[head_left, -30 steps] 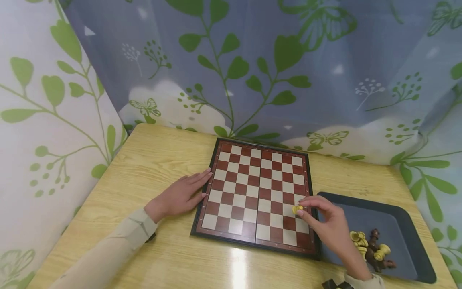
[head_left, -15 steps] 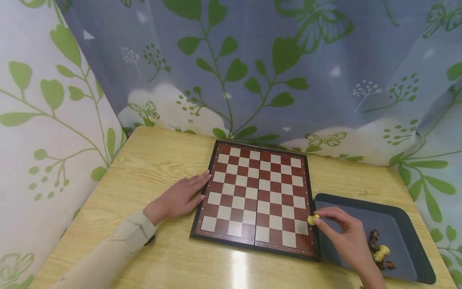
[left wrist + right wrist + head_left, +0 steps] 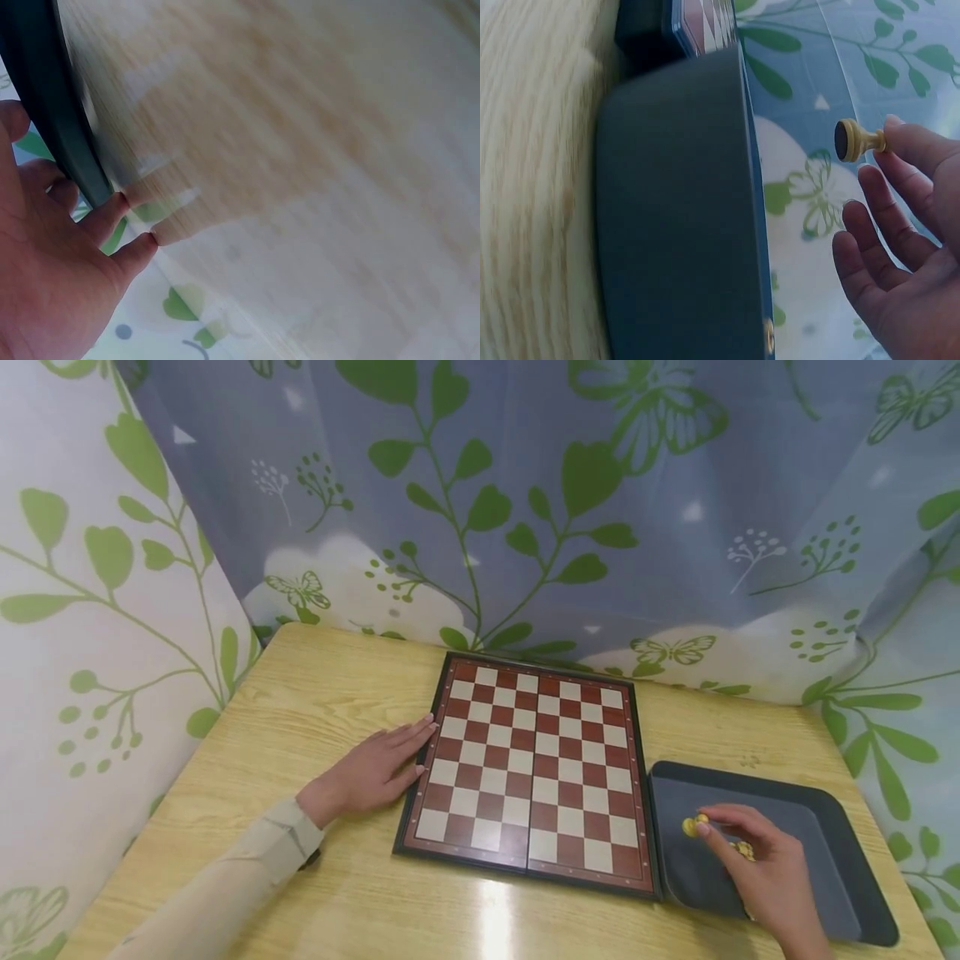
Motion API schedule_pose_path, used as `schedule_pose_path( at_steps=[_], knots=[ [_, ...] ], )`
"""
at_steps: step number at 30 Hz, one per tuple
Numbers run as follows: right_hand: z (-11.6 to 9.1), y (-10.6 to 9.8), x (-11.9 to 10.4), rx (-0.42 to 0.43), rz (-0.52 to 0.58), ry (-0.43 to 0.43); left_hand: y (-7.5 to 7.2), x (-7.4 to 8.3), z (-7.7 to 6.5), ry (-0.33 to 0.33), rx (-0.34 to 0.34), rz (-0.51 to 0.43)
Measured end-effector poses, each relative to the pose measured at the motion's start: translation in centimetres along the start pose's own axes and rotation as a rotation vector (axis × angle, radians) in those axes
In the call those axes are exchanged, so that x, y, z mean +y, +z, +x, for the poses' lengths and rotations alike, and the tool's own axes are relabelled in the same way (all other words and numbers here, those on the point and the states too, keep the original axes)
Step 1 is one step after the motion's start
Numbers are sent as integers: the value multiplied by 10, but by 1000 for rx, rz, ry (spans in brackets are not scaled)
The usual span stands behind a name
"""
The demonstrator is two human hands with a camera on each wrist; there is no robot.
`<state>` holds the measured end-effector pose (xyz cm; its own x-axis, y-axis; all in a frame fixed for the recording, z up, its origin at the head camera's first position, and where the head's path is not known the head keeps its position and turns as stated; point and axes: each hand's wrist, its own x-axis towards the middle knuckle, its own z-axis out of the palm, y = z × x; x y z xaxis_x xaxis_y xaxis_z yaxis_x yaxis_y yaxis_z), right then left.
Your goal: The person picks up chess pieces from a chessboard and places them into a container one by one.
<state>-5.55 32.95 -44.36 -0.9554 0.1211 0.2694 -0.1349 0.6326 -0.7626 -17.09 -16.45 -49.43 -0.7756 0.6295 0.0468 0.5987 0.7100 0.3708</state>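
Observation:
My right hand (image 3: 772, 877) pinches a small yellow chess pawn (image 3: 691, 827) between thumb and index finger, over the left part of a dark tray (image 3: 847, 852). In the right wrist view the pawn (image 3: 847, 140) is tilted on its side, its dark base showing, and the other fingers are loosely bent. A red and white chessboard (image 3: 525, 760) lies unfolded with bare squares. My left hand (image 3: 367, 777) lies with extended fingers against its left edge; in the left wrist view fingertips touch the table beside the dark board side (image 3: 56, 97).
Yellow chess pieces (image 3: 742, 850) in the tray show past my right fingers; the hand hides the rest of the pile. The tray stands close against the board's right edge on a wooden table (image 3: 337, 668). A leaf-patterned curtain (image 3: 525, 552) borders the back and sides.
My right hand has moved right with the pawn, from above the board's right squares across its edge to above the tray. The left hand has stayed in place.

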Motion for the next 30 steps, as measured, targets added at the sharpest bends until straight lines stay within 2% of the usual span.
schedule_pose_path(
  at_steps=[15,23,30],
  knots=[
    [-16,-35,13,109,-147,148,-1,0,0,5,8,3],
    [-20,-39,19,115,-236,221,2,-3,-6,-3,-6,4],
    [-23,-42,22,158,-291,242,-3,-2,2,8,-17,-6]
  ],
)
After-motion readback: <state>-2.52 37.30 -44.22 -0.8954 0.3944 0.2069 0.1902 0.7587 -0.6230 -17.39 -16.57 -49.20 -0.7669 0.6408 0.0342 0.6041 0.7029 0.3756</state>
